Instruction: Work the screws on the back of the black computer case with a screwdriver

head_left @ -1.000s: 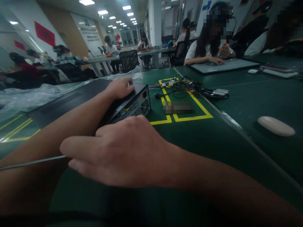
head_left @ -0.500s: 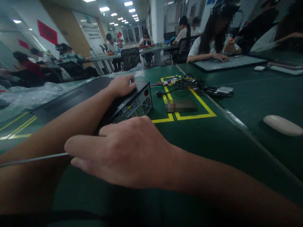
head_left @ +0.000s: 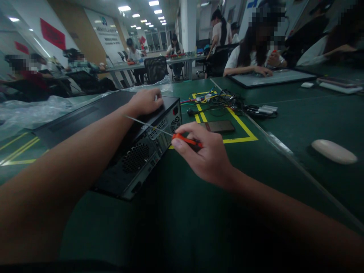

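A black computer case (head_left: pixel 93 110) lies on its side on the green table, its vented rear panel (head_left: pixel 136 157) turned toward me. My left hand (head_left: pixel 146 102) rests on top of the case near its back right corner, holding nothing, fingers loosely bent. In my right hand (head_left: pixel 206 151) is a screwdriver (head_left: pixel 184 139) with a red and black handle, gripped between thumb and fingers. Its long thin shaft points left, in front of the rear panel and toward my left forearm. I cannot tell whether the tip touches anything.
Behind the case lies clear plastic wrap (head_left: pixel 51 106). To its right are a phone (head_left: pixel 220 126), bundled cables (head_left: pixel 227 99) and yellow tape lines (head_left: pixel 241 140). A pale oval object (head_left: pixel 334 151) sits farther right. Across the table a person (head_left: pixel 256 49) works at a flat panel (head_left: pixel 273 77).
My right hand has moved right and away from me, turning so the screwdriver handle now shows and the rear panel is uncovered. My left hand stays on the case.
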Demonstrator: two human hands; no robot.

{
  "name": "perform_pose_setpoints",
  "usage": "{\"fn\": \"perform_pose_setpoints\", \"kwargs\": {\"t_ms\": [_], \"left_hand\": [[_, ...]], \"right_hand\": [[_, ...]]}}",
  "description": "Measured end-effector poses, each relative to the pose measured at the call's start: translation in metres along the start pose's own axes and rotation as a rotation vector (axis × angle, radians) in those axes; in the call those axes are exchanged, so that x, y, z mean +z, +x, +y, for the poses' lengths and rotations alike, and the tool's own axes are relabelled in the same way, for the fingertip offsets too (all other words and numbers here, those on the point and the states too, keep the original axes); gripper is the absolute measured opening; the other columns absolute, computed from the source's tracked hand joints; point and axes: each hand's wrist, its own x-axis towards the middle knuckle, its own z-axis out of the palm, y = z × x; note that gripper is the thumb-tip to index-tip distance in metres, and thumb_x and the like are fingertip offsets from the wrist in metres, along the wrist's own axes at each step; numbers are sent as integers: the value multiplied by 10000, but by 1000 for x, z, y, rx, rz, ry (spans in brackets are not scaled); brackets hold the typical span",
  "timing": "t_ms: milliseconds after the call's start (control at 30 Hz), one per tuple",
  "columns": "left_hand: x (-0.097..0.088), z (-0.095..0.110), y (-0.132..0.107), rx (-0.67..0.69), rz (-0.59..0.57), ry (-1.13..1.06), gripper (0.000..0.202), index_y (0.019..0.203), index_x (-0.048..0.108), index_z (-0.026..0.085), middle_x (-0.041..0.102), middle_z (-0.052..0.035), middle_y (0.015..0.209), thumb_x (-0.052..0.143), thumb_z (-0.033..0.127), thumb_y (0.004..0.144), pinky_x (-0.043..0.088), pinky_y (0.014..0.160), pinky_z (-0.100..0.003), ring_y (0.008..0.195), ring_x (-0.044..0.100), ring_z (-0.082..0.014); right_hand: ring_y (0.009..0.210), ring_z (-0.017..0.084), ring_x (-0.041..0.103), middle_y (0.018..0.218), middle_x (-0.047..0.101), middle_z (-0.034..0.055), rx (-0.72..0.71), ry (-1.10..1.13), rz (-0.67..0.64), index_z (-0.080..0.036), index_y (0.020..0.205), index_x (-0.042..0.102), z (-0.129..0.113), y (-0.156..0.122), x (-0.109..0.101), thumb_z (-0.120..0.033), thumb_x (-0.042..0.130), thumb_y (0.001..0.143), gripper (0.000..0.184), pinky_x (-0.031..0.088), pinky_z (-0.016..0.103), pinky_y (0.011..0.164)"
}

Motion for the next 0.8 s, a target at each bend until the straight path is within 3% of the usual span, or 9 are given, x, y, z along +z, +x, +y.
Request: {"fn": "perform_pose_setpoints", "kwargs": {"t_ms": [133,300,500,800], "left_hand": [[1,-1,0,-1,11,-18,353,1218,785,226,772,-165,1162,591,395,976,515,962,-472,1079,698,-361],[3,-4,0,7,30,-18,322,1195,786,254,765,-133,1094,578,381,985,511,950,-457,1042,691,-329],[4,-3,-2,12,48,-23,326,1198,788,238,759,-126,1082,579,355,978,512,946,-449,1024,696,-321],[4,-2,-2,16,46,-32,352,1219,801,219,746,-137,1043,574,337,977,506,954,-471,1028,700,-331]], "right_hand": [[623,154,610,743,672,-51,156,-53,55,-246,1110,723,39,-26,1,-377,700,1055,143,478,289,653],[778,200,757,962,838,36,90,-118,-26,-241,1175,738,69,-46,16,-392,688,1066,193,557,311,742],[836,207,799,1028,867,60,2,-138,-104,-228,1228,771,68,-55,23,-358,681,1105,200,612,317,799],[902,222,833,1083,882,75,-29,-123,-69,-230,1259,776,66,-52,29,-365,685,1118,215,655,334,846]]}}
